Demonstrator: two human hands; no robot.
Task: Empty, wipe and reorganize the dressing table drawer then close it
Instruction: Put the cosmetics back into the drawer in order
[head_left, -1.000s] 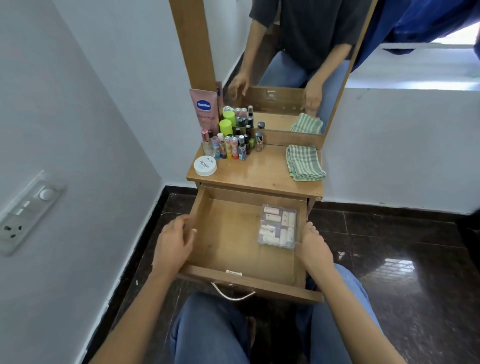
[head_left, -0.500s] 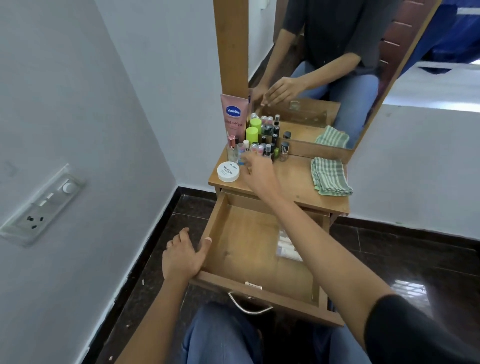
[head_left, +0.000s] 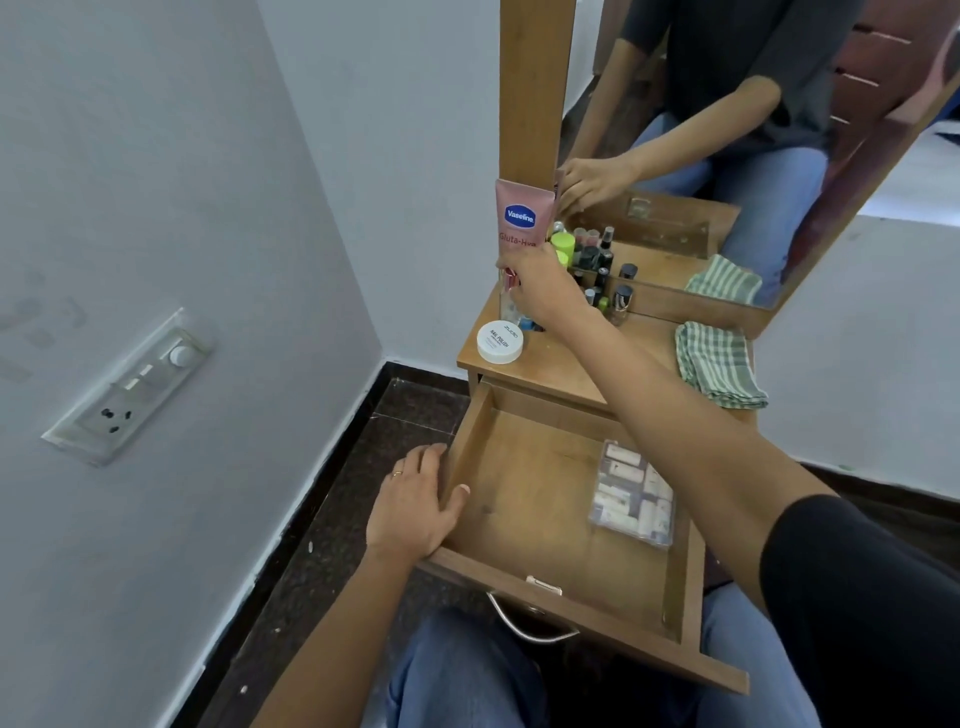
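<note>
drawer (head_left: 524, 499) is pulled right out under the bench (head_left: 566, 358), just a clear plastic box (head_left: 634, 493) of small items sitting at its right side. left hand (head_left: 415, 504) rests flat on the drawer's left wall, grip loose and holding nothing. right hand (head_left: 540, 286) is up on the bench, grip closed round the pink vaseline tube (head_left: 522, 218) by the mirror post. white nail polish tub (head_left: 500, 341) and green checked cloth (head_left: 719, 364) sit on the bench too.

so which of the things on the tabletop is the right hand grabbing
The pink Vaseline tube at the back left corner, standing against the mirror post. The right hand closes around its lower end; the white jar and the small bottles sit untouched.
</note>
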